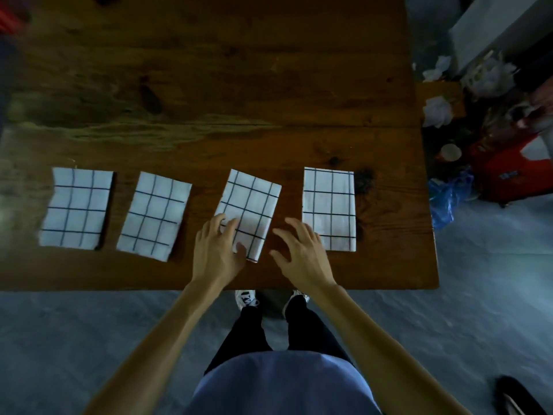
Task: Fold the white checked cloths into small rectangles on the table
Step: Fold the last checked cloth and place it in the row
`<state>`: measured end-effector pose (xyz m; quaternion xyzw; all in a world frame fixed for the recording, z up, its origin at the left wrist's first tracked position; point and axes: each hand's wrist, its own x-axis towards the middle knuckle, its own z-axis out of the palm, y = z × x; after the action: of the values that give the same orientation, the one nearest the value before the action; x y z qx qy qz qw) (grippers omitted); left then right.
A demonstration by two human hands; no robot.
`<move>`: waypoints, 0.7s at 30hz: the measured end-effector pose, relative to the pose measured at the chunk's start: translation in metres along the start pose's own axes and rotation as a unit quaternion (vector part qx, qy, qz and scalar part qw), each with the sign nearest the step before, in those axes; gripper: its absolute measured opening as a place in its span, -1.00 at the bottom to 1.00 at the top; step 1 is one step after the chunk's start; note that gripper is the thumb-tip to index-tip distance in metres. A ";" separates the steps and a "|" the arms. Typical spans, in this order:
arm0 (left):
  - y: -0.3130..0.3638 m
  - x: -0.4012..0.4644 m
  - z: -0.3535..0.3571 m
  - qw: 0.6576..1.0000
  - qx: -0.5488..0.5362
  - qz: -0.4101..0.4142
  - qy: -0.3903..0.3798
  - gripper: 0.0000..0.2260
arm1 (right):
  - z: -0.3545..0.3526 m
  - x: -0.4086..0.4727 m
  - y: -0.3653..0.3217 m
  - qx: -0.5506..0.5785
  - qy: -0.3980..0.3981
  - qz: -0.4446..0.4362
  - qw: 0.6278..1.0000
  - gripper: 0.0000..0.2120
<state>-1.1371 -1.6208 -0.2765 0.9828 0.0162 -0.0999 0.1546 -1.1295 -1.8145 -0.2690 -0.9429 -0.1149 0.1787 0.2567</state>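
Several white checked cloths lie folded into small rectangles in a row near the front edge of the wooden table [209,85]. The third cloth [253,202] sits tilted. My left hand [217,250] rests on its lower left corner with fingers spread and relaxed. My right hand [299,251] hovers over bare wood between the third cloth and the rightmost cloth [329,205], fingers loosely spread, holding nothing. The leftmost cloth [76,206] and the second cloth [154,214] lie untouched.
The table's right edge runs past the rightmost cloth. Beyond it on the floor stand a red box [514,169], a blue plastic bag [446,199], white crumpled bags [437,110] and a cup [450,152]. My feet stand under the front edge.
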 end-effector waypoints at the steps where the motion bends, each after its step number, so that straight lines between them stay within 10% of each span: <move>1: -0.007 -0.002 -0.002 1.000 0.011 -0.012 -0.013 -0.48 | 0.007 0.002 -0.011 -0.011 -0.007 -0.001 1.000 -0.51; 5: -0.034 -0.009 -0.001 0.996 0.048 0.004 -0.069 -0.30 | 0.036 0.007 -0.043 -0.052 -0.047 -0.003 0.998 -0.34; 21: -0.037 -0.014 0.005 0.993 -0.033 0.091 -0.062 -0.63 | 0.042 0.017 -0.027 -0.072 -0.016 -0.014 0.997 -0.54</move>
<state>-1.1538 -1.5877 -0.2898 0.9664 -0.0800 -0.1454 0.1965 -1.1336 -1.7679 -0.2934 -0.9542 -0.1444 0.1817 0.1890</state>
